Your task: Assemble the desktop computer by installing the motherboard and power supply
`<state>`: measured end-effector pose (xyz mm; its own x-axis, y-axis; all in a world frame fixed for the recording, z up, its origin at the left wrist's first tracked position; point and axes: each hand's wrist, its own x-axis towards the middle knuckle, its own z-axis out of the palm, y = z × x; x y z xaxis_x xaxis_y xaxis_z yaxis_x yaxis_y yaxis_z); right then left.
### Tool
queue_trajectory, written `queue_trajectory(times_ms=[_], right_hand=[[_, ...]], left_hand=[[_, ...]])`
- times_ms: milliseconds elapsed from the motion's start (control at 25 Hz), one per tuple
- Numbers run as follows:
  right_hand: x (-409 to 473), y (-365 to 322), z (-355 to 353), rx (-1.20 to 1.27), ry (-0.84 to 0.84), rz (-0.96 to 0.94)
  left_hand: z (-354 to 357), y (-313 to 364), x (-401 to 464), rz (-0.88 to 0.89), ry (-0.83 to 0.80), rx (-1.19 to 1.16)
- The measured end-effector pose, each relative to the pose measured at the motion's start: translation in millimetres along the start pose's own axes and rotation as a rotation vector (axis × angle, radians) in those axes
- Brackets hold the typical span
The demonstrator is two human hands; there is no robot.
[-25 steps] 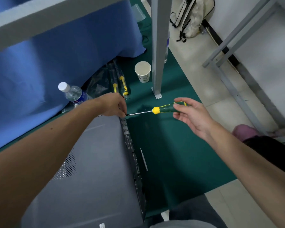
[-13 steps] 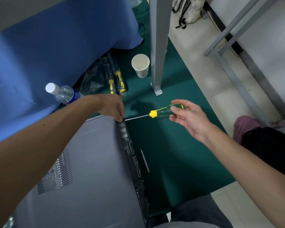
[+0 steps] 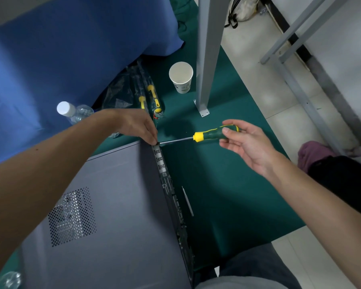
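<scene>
A grey computer case (image 3: 117, 205) lies on its side on the green mat, its closed side panel with a perforated vent facing up and its rear edge with slots facing right. My right hand (image 3: 244, 144) pinches the green and yellow handle of a screwdriver (image 3: 208, 135) between thumb and fingertips. The steel shaft points left, its tip meeting the case's top rear corner. There my left hand (image 3: 138, 126) has its fingertips pinched at the shaft's tip. The motherboard and power supply are hidden.
A white paper cup (image 3: 181, 77) stands beyond, beside a grey metal post (image 3: 206, 55). Two bagged yellow-handled screwdrivers (image 3: 150, 97) and a water bottle (image 3: 71, 110) lie by the blue cloth (image 3: 61, 49). A thin metal strip (image 3: 188, 201) lies on the green mat (image 3: 227, 195). The floor drops off right.
Both hands stay at the case's top rear corner. The right fingers have shifted slightly along the handle. The camera view has shifted a little.
</scene>
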<state>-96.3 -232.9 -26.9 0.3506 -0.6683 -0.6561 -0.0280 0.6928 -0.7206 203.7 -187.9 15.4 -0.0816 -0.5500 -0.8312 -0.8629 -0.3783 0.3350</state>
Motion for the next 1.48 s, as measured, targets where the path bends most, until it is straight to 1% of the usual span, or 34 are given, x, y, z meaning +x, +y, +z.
queue_trajectory(times_ms=[240, 600, 840, 1000, 1120, 1320, 1360, 1400, 1440, 1480], right_hand=[[4.2, -4.1, -0.9, -0.021, 0.008, -0.004], [11.6, -7.1, -0.7, -0.011, 0.046, -0.007], [11.0, -4.3, 2.3, -0.054, 0.027, -0.013], [10.4, 0.5, 2.4, -0.055, 0.023, -0.004], [9.1, 3.3, 4.2, -0.052, 0.019, 0.003], [7.4, 0.5, -2.6, -0.092, -0.044, 0.011], [7.7, -0.6, -4.1, -0.109, -0.062, 0.012], [8.5, -1.7, -5.4, -0.130, -0.077, 0.012], [9.5, -2.9, -6.0, -0.155, -0.085, 0.007], [11.1, -4.5, -6.6, -0.186, -0.088, 0.001]], left_hand=[[0.9, 2.4, 8.3, 0.016, -0.022, 0.032], [-10.5, -2.9, 12.4, -0.025, -0.009, -0.050], [-1.1, -5.0, 14.0, -0.030, -0.066, -0.011], [2.7, -4.1, 15.0, -0.037, -0.055, 0.045], [4.0, -3.7, 12.1, -0.047, -0.057, 0.040], [6.4, 1.3, 2.6, -0.039, -0.031, 0.051], [9.1, -0.5, -0.8, -0.021, 0.004, 0.006], [14.1, -4.1, -4.1, 0.002, 0.073, -0.090], [22.6, -9.0, -8.6, 0.021, 0.192, -0.241], [34.6, -14.3, -14.0, 0.022, 0.346, -0.417]])
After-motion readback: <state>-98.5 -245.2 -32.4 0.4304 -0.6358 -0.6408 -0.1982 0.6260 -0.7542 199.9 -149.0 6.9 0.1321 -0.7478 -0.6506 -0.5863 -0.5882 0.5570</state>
